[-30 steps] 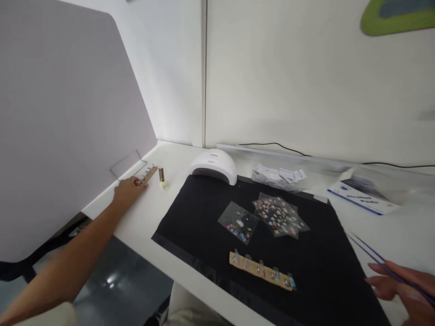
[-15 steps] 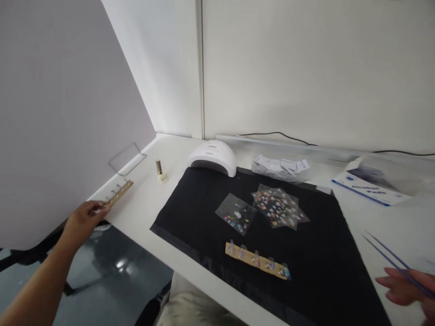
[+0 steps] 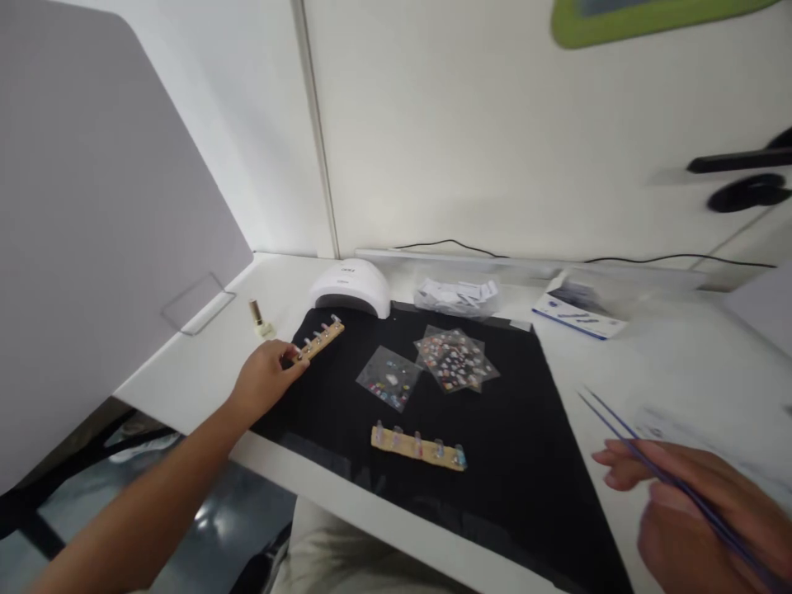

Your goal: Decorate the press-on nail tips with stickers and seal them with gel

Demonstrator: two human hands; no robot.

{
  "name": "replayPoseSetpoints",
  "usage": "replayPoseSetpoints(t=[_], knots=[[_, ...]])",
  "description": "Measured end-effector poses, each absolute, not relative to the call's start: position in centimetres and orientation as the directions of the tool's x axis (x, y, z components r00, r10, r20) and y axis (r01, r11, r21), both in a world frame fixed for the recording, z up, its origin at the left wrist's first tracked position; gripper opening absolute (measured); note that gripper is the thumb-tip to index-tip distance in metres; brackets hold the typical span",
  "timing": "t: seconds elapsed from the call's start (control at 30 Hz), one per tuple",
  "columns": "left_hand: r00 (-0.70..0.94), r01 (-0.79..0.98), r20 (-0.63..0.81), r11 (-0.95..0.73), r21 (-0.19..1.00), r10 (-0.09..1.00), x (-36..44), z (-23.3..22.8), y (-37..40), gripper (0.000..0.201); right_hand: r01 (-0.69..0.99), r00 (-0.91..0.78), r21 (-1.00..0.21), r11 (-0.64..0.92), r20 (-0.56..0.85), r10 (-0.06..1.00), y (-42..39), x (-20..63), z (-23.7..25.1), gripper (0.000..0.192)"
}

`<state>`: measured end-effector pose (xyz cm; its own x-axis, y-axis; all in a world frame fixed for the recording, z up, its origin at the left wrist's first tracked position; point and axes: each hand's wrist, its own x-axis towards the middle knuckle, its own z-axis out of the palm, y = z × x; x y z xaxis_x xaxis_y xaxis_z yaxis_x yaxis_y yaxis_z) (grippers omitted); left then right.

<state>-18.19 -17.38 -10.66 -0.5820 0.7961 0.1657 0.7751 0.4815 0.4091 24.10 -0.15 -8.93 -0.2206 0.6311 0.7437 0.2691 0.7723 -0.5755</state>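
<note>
White table point(image 3: 204, 371), spread with black mat point(image 3: 495, 429). On mat's 10 o'clock corner, left hand point(image 3: 263, 381), fingers pinched shut on end of wooden nail strip point(image 3: 319, 339). At 4 o'clock, right hand point(image 3: 699, 507), curled closed round purple tweezers point(image 3: 624, 429). Second nail strip point(image 3: 417, 447) at 6 o'clock; white lamp point(image 3: 350, 288) at 11.

L hand point(image 3: 267, 381) pinches one end of a wooden strip point(image 3: 320, 339) w/ nail tips on it, held over the far-left corner of the black mat point(image 3: 525, 462). R hand point(image 3: 699, 511) grips thin purple tweezers point(image 3: 624, 431), near the mat's right edge. On the mat: a 2nd nail strip point(image 3: 418, 446) (lying flat, toward the near edge), two sticker packets point(image 3: 454, 360). White nail lamp point(image 3: 350, 288) and polish bottle point(image 3: 260, 318) sit behind
</note>
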Motion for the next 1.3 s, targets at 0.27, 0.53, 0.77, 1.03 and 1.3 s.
replayPoseSetpoints(t=[0.27,0.53,0.77,1.03,1.3], knots=[[-0.615,0.762,0.082,0.564,0.319,0.784,-18.6,-10.2,-8.1,0.034,0.279,-0.196,-0.57,0.773,0.754,0.627,-2.0,24.9,-7.9,0.027],[-0.737,0.658,0.027,0.708,0.258,0.675,-19.7,-10.9,-6.6,0.035,0.144,-0.281,-0.449,0.882,0.836,0.471,-1.3,26.0,-8.8,0.041],[-0.705,0.696,0.02,0.686,0.212,0.709,-20.4,-11.3,-6.4,0.033,0.183,-0.285,-0.478,0.859,0.81,0.512,-2.2,26.5,-9.2,0.033],[-0.613,0.782,0.041,0.599,0.175,0.789,-19.8,-11.0,-5.3,0.033,0.193,-0.24,-0.531,0.825,0.79,0.565,-3.2,25.4,-8.0,0.032],[-0.599,0.796,0.042,0.589,0.142,0.8,-19.4,-10.9,-4.3,0.034,0.211,-0.26,-0.517,0.829,0.788,0.558,-2.7,26.1,-8.6,0.027]])
